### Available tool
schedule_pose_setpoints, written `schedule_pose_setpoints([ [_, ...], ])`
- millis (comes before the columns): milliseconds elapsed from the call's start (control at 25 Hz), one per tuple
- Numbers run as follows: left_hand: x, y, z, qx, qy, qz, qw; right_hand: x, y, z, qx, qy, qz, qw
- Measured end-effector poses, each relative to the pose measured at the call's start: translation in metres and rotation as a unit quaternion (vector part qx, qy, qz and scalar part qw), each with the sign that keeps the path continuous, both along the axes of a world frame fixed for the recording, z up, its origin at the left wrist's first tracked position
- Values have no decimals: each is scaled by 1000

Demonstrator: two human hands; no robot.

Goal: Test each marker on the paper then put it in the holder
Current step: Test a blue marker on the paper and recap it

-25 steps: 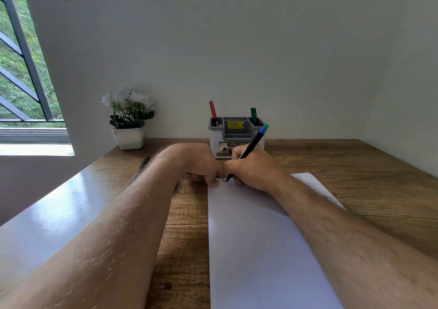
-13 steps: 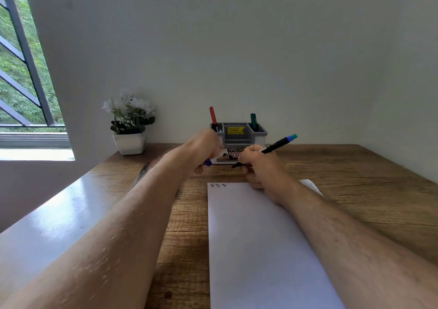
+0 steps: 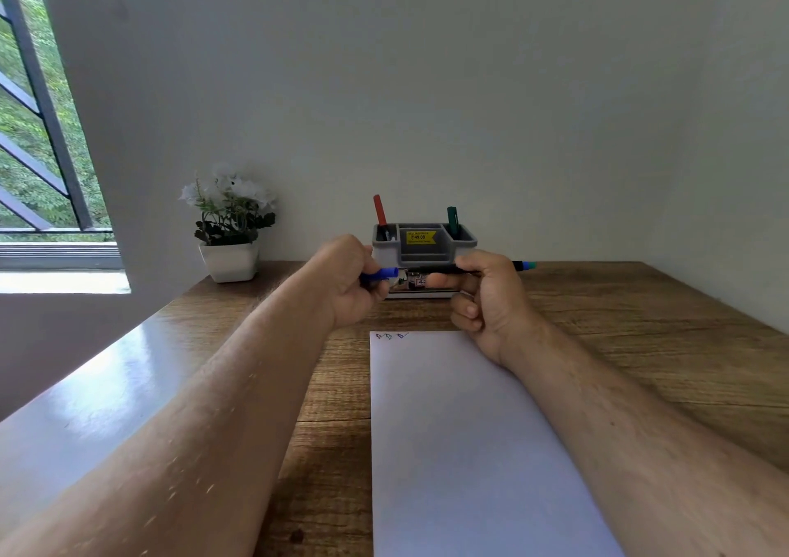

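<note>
Above paper [image 3: 469, 428], before holder [image 3: 425, 245]: right hand [image 3: 491, 300] gripping black marker [image 3: 518, 265] level; left hand [image 3: 350, 287] pinching blue cap [image 3: 384, 274].

Wooden desk [image 3: 619, 326] bears paper [image 3: 461, 428], holder [image 3: 422, 253], potted plant [image 3: 229, 232].

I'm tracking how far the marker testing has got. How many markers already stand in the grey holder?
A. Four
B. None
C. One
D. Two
D: a red marker sticks up from the left end of the holder and a green marker from its right end, while the blue marker sits in the right hand and its cap in the left hand.
</note>
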State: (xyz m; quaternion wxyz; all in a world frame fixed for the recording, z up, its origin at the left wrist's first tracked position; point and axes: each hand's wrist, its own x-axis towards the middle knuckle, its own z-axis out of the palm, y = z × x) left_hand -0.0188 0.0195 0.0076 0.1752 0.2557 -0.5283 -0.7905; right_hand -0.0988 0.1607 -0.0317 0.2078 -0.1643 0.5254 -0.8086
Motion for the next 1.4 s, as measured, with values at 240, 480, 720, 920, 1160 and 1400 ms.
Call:
schedule_pose_setpoints([
  [240,0,4,-1,21,9,0,1000,0,-1,0,6,7,0,1000],
  [480,-1,9,-1,3,21,1,1000,-2,-3,-2,22,15,0,1000],
  [720,-4,3,-5,-23,16,28,999,-4,-2,-3,12,15,3,1000],
  [920,-6,0,-11,-13,27,43,999,-1,-3,-1,24,14,0,1000],
  [1160,-5,3,-18,-12,34,76,996,0,-6,-4,56,23,-40,997],
  [1400,-7,12,-16,25,58,107,992,4,-8,-3,70,51,-34,996],
])
